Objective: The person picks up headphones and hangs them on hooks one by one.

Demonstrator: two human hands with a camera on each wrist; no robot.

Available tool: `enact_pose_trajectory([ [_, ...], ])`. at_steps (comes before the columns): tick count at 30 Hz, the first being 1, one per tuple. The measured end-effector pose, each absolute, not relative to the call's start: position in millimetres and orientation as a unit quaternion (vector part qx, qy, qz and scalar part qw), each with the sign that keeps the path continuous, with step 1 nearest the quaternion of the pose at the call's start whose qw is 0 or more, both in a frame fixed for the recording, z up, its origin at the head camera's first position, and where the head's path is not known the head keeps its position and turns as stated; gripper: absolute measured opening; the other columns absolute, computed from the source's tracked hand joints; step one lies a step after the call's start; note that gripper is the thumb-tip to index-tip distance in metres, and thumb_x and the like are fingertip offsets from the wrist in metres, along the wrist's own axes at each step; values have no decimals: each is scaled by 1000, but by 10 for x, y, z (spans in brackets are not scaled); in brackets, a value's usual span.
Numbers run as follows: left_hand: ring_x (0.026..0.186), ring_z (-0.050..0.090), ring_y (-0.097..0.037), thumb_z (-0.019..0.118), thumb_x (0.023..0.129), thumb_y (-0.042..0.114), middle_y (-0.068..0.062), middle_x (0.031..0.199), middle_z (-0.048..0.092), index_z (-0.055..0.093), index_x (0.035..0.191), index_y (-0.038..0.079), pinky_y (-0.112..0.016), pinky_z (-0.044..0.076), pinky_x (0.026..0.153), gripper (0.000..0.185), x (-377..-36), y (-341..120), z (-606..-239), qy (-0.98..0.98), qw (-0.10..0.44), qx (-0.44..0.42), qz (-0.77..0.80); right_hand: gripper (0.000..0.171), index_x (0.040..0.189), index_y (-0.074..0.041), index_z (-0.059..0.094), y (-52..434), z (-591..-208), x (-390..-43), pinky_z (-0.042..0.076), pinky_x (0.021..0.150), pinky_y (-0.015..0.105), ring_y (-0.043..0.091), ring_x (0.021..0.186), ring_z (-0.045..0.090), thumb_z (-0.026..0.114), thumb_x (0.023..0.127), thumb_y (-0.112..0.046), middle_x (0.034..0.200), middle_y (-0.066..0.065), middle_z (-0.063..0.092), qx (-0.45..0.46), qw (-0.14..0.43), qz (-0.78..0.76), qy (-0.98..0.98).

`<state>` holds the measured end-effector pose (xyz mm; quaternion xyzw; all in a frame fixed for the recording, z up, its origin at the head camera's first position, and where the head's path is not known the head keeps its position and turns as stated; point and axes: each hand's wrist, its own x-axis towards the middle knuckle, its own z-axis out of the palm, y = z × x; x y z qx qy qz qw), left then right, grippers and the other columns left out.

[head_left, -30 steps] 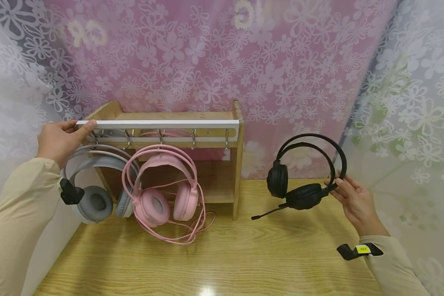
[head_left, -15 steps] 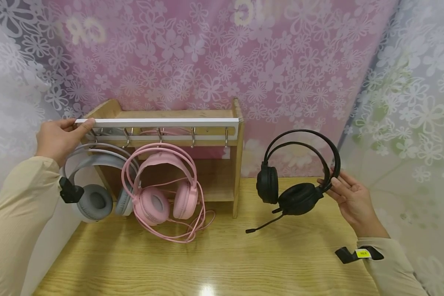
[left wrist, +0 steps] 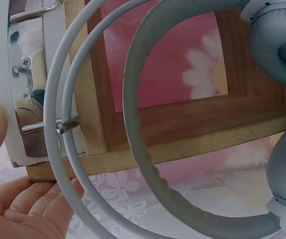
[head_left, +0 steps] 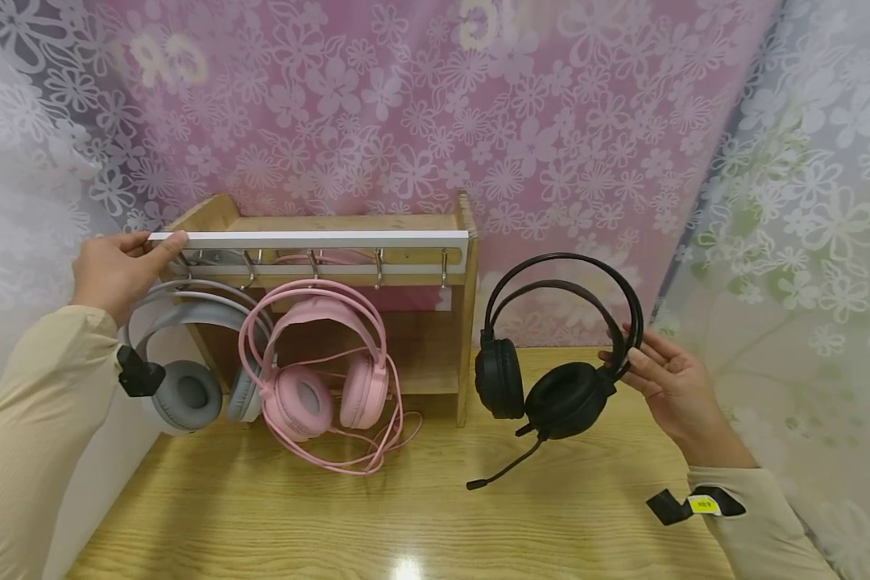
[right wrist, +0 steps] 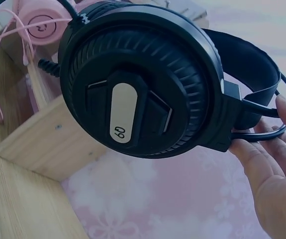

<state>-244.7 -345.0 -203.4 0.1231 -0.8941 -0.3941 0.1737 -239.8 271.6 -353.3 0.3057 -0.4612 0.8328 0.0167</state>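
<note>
My right hand [head_left: 670,383] pinches the headband of a black headset [head_left: 569,400] near its right ear cup, holding it up over the table. The headset's microphone boom points down to the left. In the right wrist view its ear cup [right wrist: 133,94] fills the middle. My left hand [head_left: 119,270] grips the left end of a white hook rail [head_left: 319,240] on a wooden shelf [head_left: 466,338], thumb on the front. Grey headphones [head_left: 188,395] hang from the leftmost hook [left wrist: 50,125]. Beside them, pink headphones [head_left: 304,403] hang from a middle hook, their cable looped below.
Two hooks at the rail's right end, including the last hook [head_left: 445,270], carry nothing. The wooden table [head_left: 406,515] spreads in front of the shelf. A pink flowered curtain [head_left: 435,121] hangs behind, and pale flowered curtains [head_left: 805,282] stand at both sides.
My right hand has carried the black headset left, closer to the shelf, and its microphone has swung lower. My left hand stays on the rail, and the hanging headphones stay in place.
</note>
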Motion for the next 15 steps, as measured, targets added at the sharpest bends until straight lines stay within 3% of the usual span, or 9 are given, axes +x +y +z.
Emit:
enact_pose_trajectory([
  [15, 136, 31, -43, 49, 86, 67, -29, 145, 35, 26, 148, 1, -57, 32, 105, 93, -2451, -3455, -2033, -893, 174, 117, -397, 41, 136, 3, 51, 2372, -3458, -2371, 53, 88, 35, 27, 105, 66, 35, 99, 11, 126, 13, 63, 332, -13, 798, -503],
])
